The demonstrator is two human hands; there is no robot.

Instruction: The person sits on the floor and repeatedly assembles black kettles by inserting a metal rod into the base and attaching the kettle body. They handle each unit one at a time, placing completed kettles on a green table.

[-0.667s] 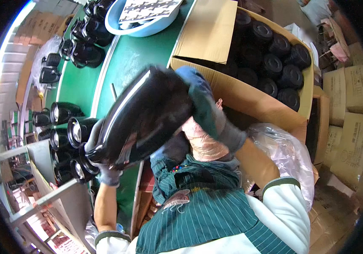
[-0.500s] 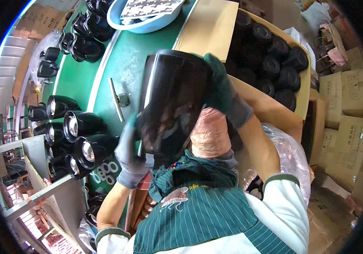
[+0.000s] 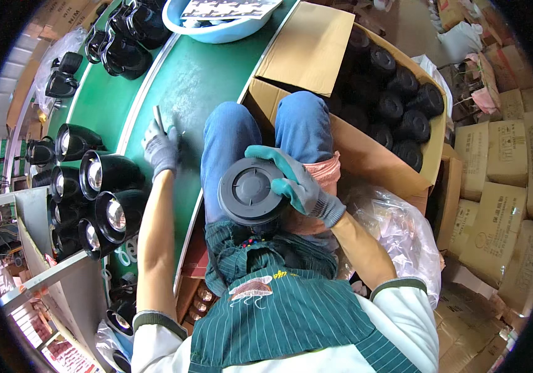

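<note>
My gloved right hand (image 3: pixel 294 185) is closed over the edge of a black pot body (image 3: pixel 248 214). Its round grey base (image 3: pixel 252 189) faces up, and the pot stands upside down over my lap, between my thighs. To the left, over the green bench, my gloved left hand (image 3: pixel 162 148) has its fingers closed round a T-shaped metal tool (image 3: pixel 157 116). The tool's bar sticks out past the fingers; the hand hides the rest.
Several black pots with shiny insides (image 3: pixel 114 214) lie at the left of the green bench (image 3: pixel 201 74). Black jugs (image 3: pixel 126 56) and a blue basin (image 3: pixel 235 28) stand farther off. At right, an open carton (image 3: pixel 397 168) holds black round parts (image 3: pixel 390 105). Cartons (image 3: pixel 493 211) are stacked beyond.
The pot body has gone from raised in both hands to base up at my lap under the right hand. My left hand has let go of it and moved left to the metal tool.
</note>
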